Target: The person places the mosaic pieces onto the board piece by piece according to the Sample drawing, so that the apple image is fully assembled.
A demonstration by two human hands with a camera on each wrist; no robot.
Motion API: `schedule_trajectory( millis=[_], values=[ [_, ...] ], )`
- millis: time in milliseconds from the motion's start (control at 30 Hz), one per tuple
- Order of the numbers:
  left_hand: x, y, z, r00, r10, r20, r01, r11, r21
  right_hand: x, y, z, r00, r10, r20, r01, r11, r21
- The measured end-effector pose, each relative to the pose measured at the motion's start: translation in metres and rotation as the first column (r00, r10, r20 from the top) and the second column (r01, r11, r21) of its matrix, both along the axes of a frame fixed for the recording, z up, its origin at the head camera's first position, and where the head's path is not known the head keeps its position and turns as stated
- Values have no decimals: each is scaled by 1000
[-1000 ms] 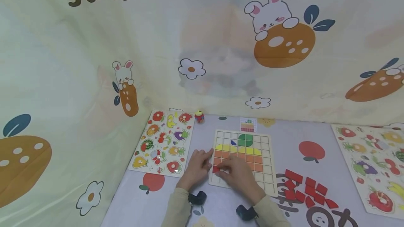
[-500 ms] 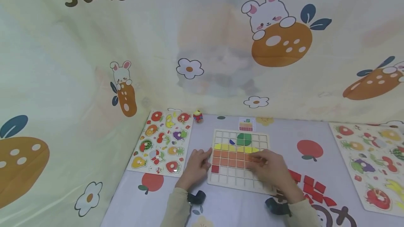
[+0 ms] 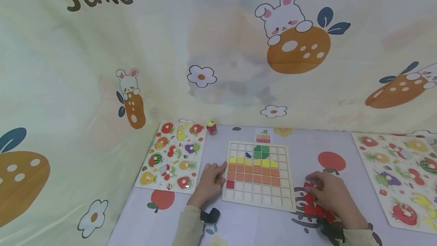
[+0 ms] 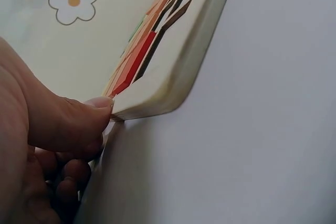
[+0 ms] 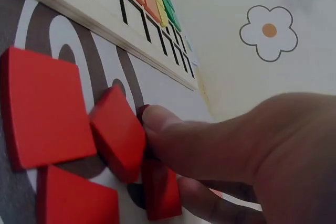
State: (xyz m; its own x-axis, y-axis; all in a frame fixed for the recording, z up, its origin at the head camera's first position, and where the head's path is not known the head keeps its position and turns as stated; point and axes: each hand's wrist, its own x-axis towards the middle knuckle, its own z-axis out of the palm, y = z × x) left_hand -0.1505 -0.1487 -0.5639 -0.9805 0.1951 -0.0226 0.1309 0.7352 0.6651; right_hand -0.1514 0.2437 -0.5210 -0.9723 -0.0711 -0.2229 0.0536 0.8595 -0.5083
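A wooden grid board (image 3: 285,192) carries rows of yellow and orange tiles, a green leaf shape, a small blue piece and one red tile (image 3: 230,184) at its lower left. My left hand (image 3: 207,181) rests against the board's left edge, index finger extended, and its thumb (image 4: 84,121) touches the side near the corner in the left wrist view. Right of the board, my right hand (image 3: 336,194) reaches over the loose red blocks (image 3: 309,210). Thumb and fingertips pinch one red block (image 3: 307,186), mostly hidden behind the thumb (image 5: 173,132) in the right wrist view.
A small picture card (image 3: 264,135) lies behind the board, with a little figurine (image 3: 211,127) to its left. Fruit puzzle boards stand on both sides, one at left (image 3: 170,156) and one at right (image 3: 392,196). A printed curtain (image 3: 232,101) closes off the back.
My right hand has left the red tile at the board's lower left and moved right, across the board, to the loose red blocks. The left hand stays at the board's edge.
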Motion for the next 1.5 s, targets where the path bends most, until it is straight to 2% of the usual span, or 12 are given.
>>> schedule_trajectory(
  millis=[333,533,633,733,867,1133,1400,1500],
  values=[
    [1,1,0,1000,13,17,-13,1000,-3,0,1,-5,1000,17,-11,-17,999,-33],
    [0,2,0,1000,13,15,-13,1000,8,3,3,-5,1000,-4,-24,2,995,-100],
    [0,2,0,1000,8,6,-8,1000,11,4,1,-5,998,-10,-59,3,991,-131],
    [0,2,-1,1000,8,11,-8,1000,9,5,-4,-5,991,-30,-132,6,983,-181],
    [1,1,0,1000,13,16,-13,1000,14,5,-22,-3,982,-75,-174,30,968,-249],
    [3,1,0,1000,9,3,-9,1000,6,11,-68,-5,981,-150,-119,92,914,-395],
    [0,0,-1,1000,-2,-17,2,1000,10,21,-113,-9,994,-67,-81,21,880,-475],
    [-1,0,-2,1000,-4,-16,4,1000,4,24,-129,-11,994,-41,-103,-14,876,-482]
  ],
)
